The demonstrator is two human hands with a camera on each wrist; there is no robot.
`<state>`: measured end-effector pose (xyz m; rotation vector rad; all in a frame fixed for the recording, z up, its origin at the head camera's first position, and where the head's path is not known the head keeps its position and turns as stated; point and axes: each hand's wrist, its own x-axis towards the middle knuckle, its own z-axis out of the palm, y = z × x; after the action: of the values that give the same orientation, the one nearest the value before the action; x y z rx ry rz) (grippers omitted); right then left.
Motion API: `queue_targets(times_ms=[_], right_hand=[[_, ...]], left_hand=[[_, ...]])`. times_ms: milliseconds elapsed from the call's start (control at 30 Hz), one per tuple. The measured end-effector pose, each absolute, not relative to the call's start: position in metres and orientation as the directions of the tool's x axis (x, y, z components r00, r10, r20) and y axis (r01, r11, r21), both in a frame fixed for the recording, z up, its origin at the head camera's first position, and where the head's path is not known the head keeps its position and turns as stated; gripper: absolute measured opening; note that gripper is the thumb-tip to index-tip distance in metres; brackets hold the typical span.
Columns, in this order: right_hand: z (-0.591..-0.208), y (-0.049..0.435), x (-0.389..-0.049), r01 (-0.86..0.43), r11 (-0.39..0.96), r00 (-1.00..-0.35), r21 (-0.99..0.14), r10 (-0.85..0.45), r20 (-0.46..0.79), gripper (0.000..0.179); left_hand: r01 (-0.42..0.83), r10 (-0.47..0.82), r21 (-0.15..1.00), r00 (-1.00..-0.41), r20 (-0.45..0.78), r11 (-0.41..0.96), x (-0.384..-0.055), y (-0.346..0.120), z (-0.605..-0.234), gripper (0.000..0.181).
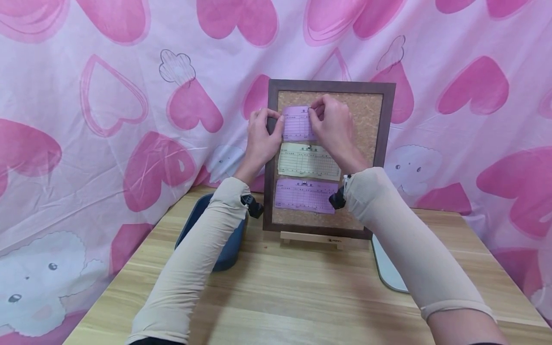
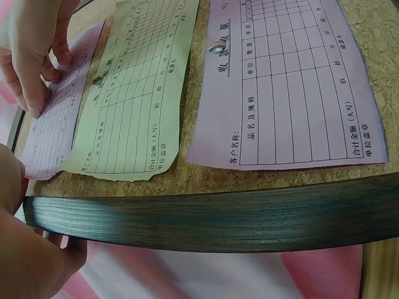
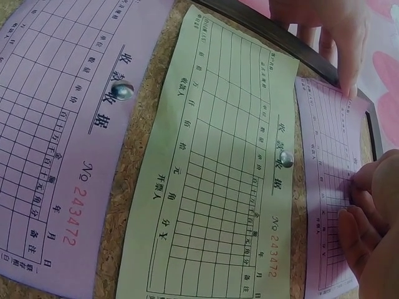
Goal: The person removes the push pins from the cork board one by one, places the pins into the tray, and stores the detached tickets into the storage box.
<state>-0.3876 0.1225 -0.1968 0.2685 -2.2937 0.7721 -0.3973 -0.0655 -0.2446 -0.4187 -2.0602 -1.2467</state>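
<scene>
Right sleeve [image 1: 396, 249] and left sleeve [image 1: 189, 258] reach in from the bottom of the head view, the right hiding part of a pale flat panel [image 1: 390, 273] at lower right, the left covering much of a dark blue bin [image 1: 233, 256] on the wood-grain table [image 1: 276, 297]. Of the black wrist cameras, the right one [image 1: 338, 197] overlaps the lower purple slip [image 1: 304, 196]. That slip, a yellow-green slip [image 1: 308, 160] and the upper purple slip [image 1: 297, 124] lie in a column on a dark-rimmed corkboard [image 1: 366, 115], upper centre, on a wooden stand [image 1: 315, 238].

Left hand [image 1: 262, 136] grips the board's left edge, thumb at the top slip's corner; the left wrist view alone shows fingers [image 2: 73, 252] under the rim. Right hand [image 1: 338, 129] has curled fingertips drawn narrow against that slip's upper part; whether they pinch a pin, I cannot tell. Red numbers, 243472, read clearly only in the right wrist view, beside silver pins [image 3: 122, 91] on the lower two slips. Pink heart-patterned cloth [image 1: 64, 191] hangs behind.
</scene>
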Motion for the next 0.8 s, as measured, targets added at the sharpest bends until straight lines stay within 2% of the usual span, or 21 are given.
queue_targets(times_ms=[400,800], right_hand=[[-0.1969,0.1222,-0.3877,-0.392,0.802,-0.738,-0.451,0.019,0.675,0.025],[-0.2052,0.1248,-0.391,-0.449,0.81,-0.666,-0.378,-0.021,0.746,0.024]], left_hand=[[0.596,-0.062,0.64,-0.706,0.705,0.485,-0.3969,-0.0657,-0.2446,0.022],[0.607,-0.06,0.632,-0.697,0.715,0.483,-0.3995,-0.0658,-0.2465,0.021]])
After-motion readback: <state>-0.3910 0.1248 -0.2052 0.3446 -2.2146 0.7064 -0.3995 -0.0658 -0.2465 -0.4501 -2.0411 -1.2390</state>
